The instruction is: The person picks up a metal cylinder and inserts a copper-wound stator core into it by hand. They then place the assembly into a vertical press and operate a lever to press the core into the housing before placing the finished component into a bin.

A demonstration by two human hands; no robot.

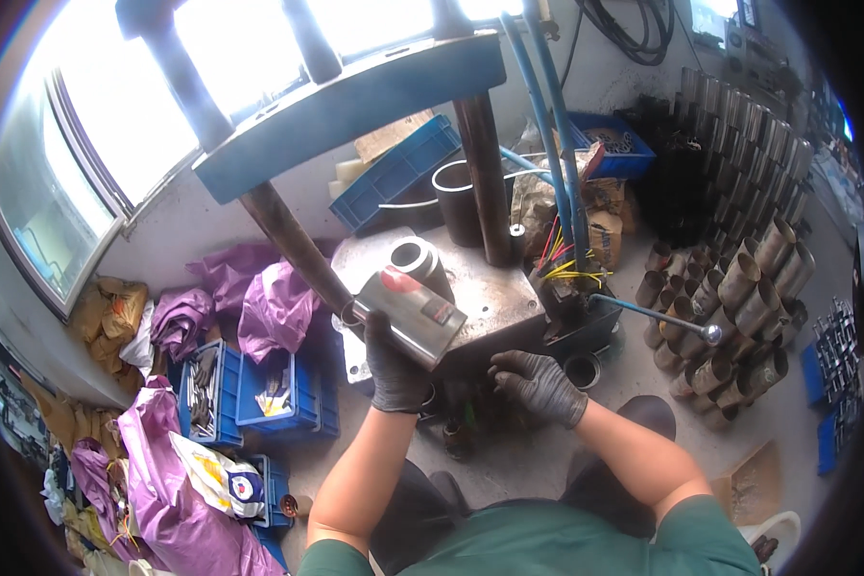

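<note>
My left hand (394, 370), in a dark grey glove, is wrapped round a shiny metal cylinder (413, 322). The cylinder is tilted above the front of the press bed (504, 298), and a reddish patch and a small dark label show on its side. My right hand (540, 386), gloved alike, hovers just off the bed's front edge. Its fingers are loosely bent and apart, and I see nothing in them. Behind the held cylinder a pale round metal fitting (415, 257) stands on the bed. A dark open-topped pipe section (459, 204) stands farther back.
A blue press frame (355, 101) on steel columns rises over the bed. A ball-ended lever (662, 317) juts out to the right, near stacked metal tubes (739, 298). Blue crates (276, 398) and purple sacks (168, 470) lie at left. Blue hoses (552, 125) hang behind.
</note>
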